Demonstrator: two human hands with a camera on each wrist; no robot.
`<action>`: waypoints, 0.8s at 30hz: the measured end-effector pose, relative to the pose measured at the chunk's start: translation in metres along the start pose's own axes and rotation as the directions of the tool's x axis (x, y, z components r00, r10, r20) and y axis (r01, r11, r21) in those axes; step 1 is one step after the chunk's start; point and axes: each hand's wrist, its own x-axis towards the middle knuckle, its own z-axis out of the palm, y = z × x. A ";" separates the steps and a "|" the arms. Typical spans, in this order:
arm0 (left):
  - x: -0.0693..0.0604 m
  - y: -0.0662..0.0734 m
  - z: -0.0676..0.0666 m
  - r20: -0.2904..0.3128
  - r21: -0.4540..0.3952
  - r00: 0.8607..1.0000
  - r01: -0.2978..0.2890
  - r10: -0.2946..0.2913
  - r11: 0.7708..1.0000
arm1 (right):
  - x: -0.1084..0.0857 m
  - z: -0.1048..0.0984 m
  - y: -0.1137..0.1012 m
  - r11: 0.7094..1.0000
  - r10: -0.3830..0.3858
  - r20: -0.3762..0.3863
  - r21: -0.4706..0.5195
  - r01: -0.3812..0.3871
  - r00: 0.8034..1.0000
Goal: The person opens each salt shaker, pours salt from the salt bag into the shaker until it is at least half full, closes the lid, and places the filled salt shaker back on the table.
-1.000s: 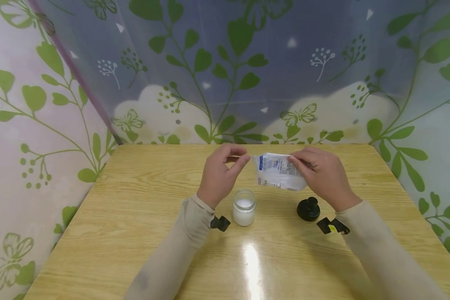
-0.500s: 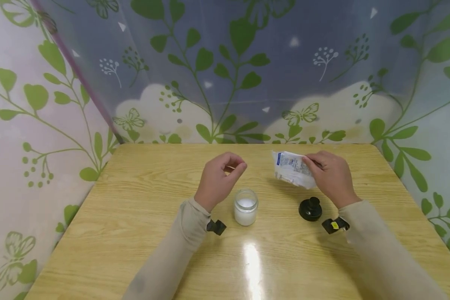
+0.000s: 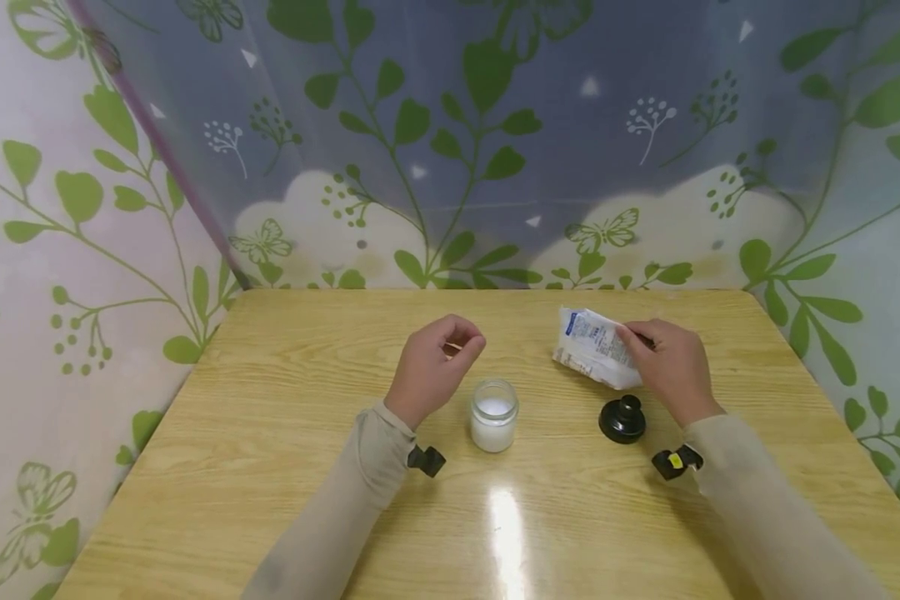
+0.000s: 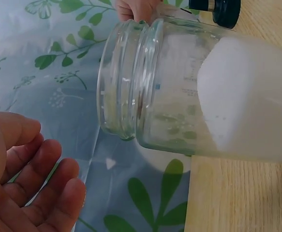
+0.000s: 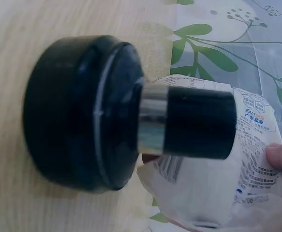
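My right hand (image 3: 673, 367) pinches a white printed salt bag (image 3: 594, 348) by its right side, holding it above the table. The bag looks crumpled and thin, and blue and dark print shows on it in the right wrist view. A clear glass jar (image 3: 493, 427) stands upright and uncovered in the middle, part filled with a white substance. Behind and left of the jar hovers my left hand (image 3: 433, 371), its fingers loosely curled around nothing. Below the bag, a black lid (image 3: 622, 420) with a knob on top sits on the table near my right wrist.
The wooden table (image 3: 285, 417) reaches back to a patterned cloth wall (image 3: 420, 125) with leaves and butterflies. More of this cloth hangs at the left and right sides. Black wrist cameras sit near both cuffs.
My right hand has drawn the salt bag to the right, away from my left hand, and lowered it slightly. My left hand has shifted a little down. Jar and lid stay put.
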 end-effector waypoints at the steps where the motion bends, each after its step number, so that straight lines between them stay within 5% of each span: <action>1: 0.000 0.000 0.000 0.003 0.000 1.000 0.003 -0.003 1.000 | -0.001 0.000 0.001 1.000 0.004 0.006 0.000 -0.004 1.000; 24: -0.003 -0.007 0.010 0.140 0.032 0.990 0.029 -0.033 0.999 | -0.016 0.003 0.016 0.998 0.036 0.133 0.053 -0.043 0.990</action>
